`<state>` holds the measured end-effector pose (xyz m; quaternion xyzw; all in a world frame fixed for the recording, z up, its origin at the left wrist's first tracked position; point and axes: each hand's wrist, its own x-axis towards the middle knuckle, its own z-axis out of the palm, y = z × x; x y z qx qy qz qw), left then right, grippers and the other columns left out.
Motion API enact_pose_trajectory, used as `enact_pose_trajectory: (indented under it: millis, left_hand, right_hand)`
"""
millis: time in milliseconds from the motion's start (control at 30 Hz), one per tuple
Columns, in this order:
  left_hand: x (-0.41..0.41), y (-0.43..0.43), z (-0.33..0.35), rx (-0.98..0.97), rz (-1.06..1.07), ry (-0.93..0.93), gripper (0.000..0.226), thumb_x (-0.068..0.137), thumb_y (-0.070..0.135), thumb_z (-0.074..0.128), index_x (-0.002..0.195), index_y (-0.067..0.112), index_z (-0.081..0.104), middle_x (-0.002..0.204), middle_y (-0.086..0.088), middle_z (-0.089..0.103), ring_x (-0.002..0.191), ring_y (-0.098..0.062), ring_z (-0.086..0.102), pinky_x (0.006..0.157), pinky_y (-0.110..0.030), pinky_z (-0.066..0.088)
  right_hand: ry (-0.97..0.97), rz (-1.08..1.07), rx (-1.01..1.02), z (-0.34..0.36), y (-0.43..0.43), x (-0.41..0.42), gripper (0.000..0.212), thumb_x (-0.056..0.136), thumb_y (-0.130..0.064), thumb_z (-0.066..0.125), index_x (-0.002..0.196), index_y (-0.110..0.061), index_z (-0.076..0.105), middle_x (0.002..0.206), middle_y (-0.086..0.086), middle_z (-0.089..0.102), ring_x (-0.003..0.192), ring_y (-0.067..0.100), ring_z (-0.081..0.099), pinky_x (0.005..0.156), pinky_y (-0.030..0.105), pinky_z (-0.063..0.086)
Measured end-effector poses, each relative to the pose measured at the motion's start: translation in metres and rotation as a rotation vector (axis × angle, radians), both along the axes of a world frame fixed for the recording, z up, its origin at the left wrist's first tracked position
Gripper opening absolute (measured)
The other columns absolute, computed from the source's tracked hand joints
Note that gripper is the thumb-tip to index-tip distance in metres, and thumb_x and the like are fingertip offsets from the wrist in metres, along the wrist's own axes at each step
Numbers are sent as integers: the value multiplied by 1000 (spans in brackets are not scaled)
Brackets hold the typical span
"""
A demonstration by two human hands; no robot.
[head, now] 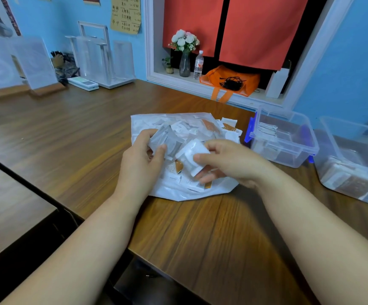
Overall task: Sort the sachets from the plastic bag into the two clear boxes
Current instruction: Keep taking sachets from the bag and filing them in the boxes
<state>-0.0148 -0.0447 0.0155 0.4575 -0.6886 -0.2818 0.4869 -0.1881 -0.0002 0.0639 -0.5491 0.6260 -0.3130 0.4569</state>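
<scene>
While both boxes (288,156) hold some sachets (209,126), the bag (174,193) is far from empty.
Over the bag, left hand (141,157) grips grey sachets (165,140), right hand (229,161) pinches white sachets (193,154); boxes stand to its right.

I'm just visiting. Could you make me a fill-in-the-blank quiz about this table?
The left hand holds grey sachets, the right hand white sachets, over a plastic bag on a table made of ____.
The box beside the bag has clips coloured ____.
It and the other box stand to the bag's ____.
The vase on the ledge holds ____.
Missing: wood; blue; right; flowers.
</scene>
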Motion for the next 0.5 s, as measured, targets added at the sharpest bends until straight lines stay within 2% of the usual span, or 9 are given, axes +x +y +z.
enact_pose_trajectory:
  millis: [67, 133, 200, 300, 333, 400, 433, 500]
  left_hand:
    - [1, 1, 1, -1, -1, 13, 20, 91, 20, 56, 111, 25, 56, 92, -5, 68, 82, -19, 63, 75, -40, 52]
    - [3, 2, 0, 5, -8, 21, 21, 91, 20, 56, 111, 26, 56, 94, -4, 67, 84, -18, 62, 76, -39, 52]
    - [4, 3, 0, 9, -19, 27, 21, 92, 20, 56, 111, 27, 56, 95, -6, 68, 84, -19, 62, 76, -38, 51]
    - [4, 2, -1, 26, -34, 33, 21, 92, 21, 56, 111, 28, 56, 93, -8, 68, 83, -20, 63, 77, -40, 52]
    - [4, 2, -2, 24, -36, 30, 21, 92, 21, 56, 111, 29, 56, 92, -8, 68, 81, -19, 63, 76, -36, 52]
    - [5, 0, -3, 12, -35, 9, 22, 91, 20, 56, 112, 27, 56, 86, -8, 67, 72, -10, 58, 67, -18, 47]
    - [5, 0, -3, 6, -32, -7, 22, 91, 20, 56, 113, 26, 57, 82, -8, 65, 66, -7, 54, 59, -11, 41]
    - [5, 0, -3, 5, -31, -22, 24, 91, 20, 56, 115, 24, 57, 77, -9, 62, 61, -3, 48, 55, -8, 37]
  right_hand:
    - [110, 33, 42, -9, -2, 7, 14, 90, -20, 62, 80, -14, 55, 73, 1, 67, 80, 24, 71, 72, 28, 55]
    - [252, 22, 5, -11, -4, 9, 20, 88, -23, 63, 77, -14, 50, 73, 2, 61, 77, 23, 68, 68, 29, 51]
    - [398, 10, -58, -9, -4, 3, 22, 87, -27, 62, 80, -11, 50, 78, 6, 57, 76, 23, 62, 66, 31, 45]
    - [373, -69, -117, -10, -2, -11, 27, 87, -30, 62, 92, -4, 57, 87, 9, 67, 80, 24, 65, 80, 42, 51]
    - [376, -100, -146, -11, -1, -15, 27, 87, -31, 62, 93, -4, 58, 90, 10, 68, 81, 25, 65, 83, 45, 50]
    - [442, -139, -187, -12, 2, -22, 26, 88, -34, 61, 93, -9, 60, 93, 8, 67, 86, 25, 63, 83, 44, 49]
    - [478, -139, -193, -13, 3, -24, 24, 88, -35, 61, 91, -11, 60, 91, 5, 65, 85, 23, 61, 79, 41, 49]
    - [551, -97, -180, -14, 6, -26, 22, 87, -35, 62, 84, -14, 59, 82, 0, 60, 77, 18, 55, 68, 32, 43]
